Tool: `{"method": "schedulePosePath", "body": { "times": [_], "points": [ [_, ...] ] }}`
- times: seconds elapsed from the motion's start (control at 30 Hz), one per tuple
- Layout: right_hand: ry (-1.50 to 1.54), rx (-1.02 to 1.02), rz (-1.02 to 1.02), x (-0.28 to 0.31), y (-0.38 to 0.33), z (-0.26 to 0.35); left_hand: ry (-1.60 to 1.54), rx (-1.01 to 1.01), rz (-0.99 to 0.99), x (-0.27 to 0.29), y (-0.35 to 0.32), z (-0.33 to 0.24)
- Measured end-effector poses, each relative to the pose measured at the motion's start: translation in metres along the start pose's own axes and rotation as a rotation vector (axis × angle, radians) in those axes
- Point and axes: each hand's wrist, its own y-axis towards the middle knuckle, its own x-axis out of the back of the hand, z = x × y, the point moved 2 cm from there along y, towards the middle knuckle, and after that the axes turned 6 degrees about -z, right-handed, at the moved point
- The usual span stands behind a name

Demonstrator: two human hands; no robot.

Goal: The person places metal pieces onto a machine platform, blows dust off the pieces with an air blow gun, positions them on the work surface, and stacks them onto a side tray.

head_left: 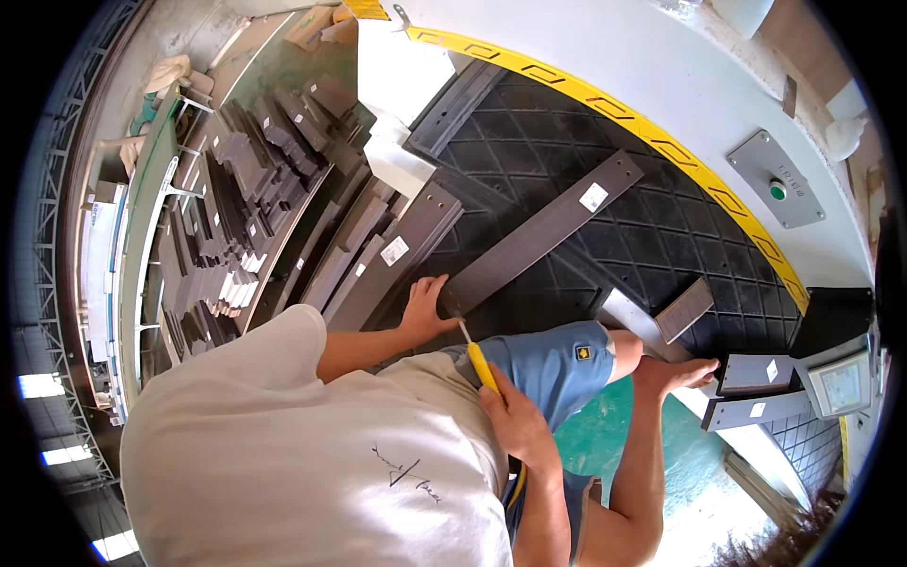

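Note:
A long dark-brown board with a white label and holes near its far end lies slanting across a black padded surface. My left hand is curled around its near end, with fingers at one edge and thumb at the other. In my right hand is a yellow-handled tool with a thin metal shaft; its exact kind is unclear. The tip of the shaft points at the board's near end, close to my left thumb. A yellow cord or hose shows below my right hand.
Labelled dark boards lean at the left, beside a large stack of dark pieces. A short board lies on the black padding. Two labelled pieces and a small screen are at right. A yellow-edged white frame curves behind.

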Motion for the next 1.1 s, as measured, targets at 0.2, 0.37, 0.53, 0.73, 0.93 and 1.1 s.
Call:
{"method": "schedulePosePath", "body": {
  "times": [0.2, 0.37, 0.53, 0.73, 0.93, 1.1],
  "points": [
    [-0.016, 0.007, -0.6, 0.015, 0.028, -0.008, 0.123, -0.06, -0.034, -0.001, 0.019, -0.025],
    [0.065, -0.038, -0.424, 0.036, 0.048, -0.016, 0.032, -0.181, -0.166, -0.044, 0.097, -0.077],
    [0.18, -0.144, -0.312, 0.053, 0.06, -0.012, 0.06, -0.18, -0.164, -0.058, 0.124, -0.1],
    [0.421, 0.018, -0.666, 0.096, 0.12, -0.042, 0.06, -0.194, -0.06, -0.037, 0.073, -0.08],
    [0.47, -0.03, -0.668, 0.112, 0.157, -0.024, 0.075, -0.163, -0.014, -0.032, 0.055, -0.074],
    [0.577, -0.064, -0.69, 0.112, 0.145, -0.023, 0.195, -0.027, 0.189, -0.014, 0.063, -0.088]
  ]
}}
